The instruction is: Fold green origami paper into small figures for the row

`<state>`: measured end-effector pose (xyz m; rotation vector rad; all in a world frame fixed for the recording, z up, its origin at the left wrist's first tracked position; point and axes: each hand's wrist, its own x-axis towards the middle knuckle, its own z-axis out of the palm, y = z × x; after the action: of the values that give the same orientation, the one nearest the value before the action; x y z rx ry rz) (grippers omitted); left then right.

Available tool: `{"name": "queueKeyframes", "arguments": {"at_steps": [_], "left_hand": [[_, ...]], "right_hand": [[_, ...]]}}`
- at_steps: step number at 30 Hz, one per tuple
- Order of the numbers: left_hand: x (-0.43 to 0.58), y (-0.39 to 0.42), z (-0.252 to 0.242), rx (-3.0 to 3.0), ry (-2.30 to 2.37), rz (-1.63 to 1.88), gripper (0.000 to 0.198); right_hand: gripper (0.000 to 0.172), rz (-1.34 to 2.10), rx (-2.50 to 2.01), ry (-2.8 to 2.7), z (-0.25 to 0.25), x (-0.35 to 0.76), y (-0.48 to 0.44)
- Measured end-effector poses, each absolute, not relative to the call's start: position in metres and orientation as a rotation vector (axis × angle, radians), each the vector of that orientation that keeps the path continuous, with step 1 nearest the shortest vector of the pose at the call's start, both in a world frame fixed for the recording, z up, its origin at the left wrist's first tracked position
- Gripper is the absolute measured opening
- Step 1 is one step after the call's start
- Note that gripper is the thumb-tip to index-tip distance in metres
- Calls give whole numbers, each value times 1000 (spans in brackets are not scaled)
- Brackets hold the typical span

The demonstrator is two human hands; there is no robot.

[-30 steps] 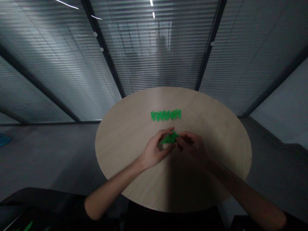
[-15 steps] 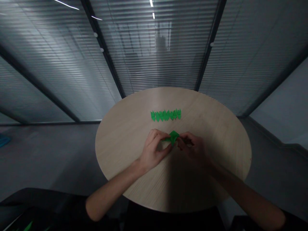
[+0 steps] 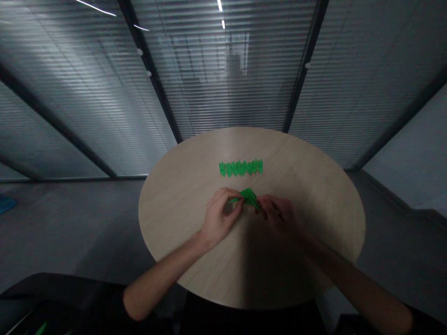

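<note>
A piece of green folded paper [image 3: 248,195] is held between my two hands over the middle of the table. My left hand [image 3: 221,211] pinches its left side between thumb and fingers. The fingertips of my right hand [image 3: 279,211] grip its right, lower corner. The paper slants down from left to right, and its exact folds are too small to make out. Just beyond my hands lies a row of several small green folded paper pieces [image 3: 240,168], set side by side with their points toward me.
The round wooden table [image 3: 178,186] stands against a glass wall with blinds [image 3: 223,93]. A blue item [image 3: 6,203] lies on the floor at the far left. Something dark with a bit of green [image 3: 41,328] shows at the lower left.
The green paper has tilted and looks longer, with its right end lower. My left hand has shifted slightly left; my right fingers have moved down along the paper's edge.
</note>
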<state>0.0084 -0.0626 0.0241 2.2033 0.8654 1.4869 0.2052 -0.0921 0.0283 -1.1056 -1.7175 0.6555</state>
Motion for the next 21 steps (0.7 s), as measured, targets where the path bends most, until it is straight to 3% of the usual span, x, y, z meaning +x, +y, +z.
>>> {"name": "queueKeyframes", "arguments": {"at_steps": [4, 7, 13, 21], "left_hand": [[10, -62, 23, 2000, 901, 1448, 1], [12, -62, 25, 1880, 894, 1414, 2], [13, -62, 24, 1875, 752, 1359, 8], [9, -64, 26, 2028, 681, 1317, 5]], "right_hand": [[22, 619, -1094, -1594, 26, 206, -88], [34, 684, -1063, -1532, 26, 206, -87], [38, 936, -935, -1588, 32, 210, -92], [24, 999, -893, -1609, 35, 208, -91]]}}
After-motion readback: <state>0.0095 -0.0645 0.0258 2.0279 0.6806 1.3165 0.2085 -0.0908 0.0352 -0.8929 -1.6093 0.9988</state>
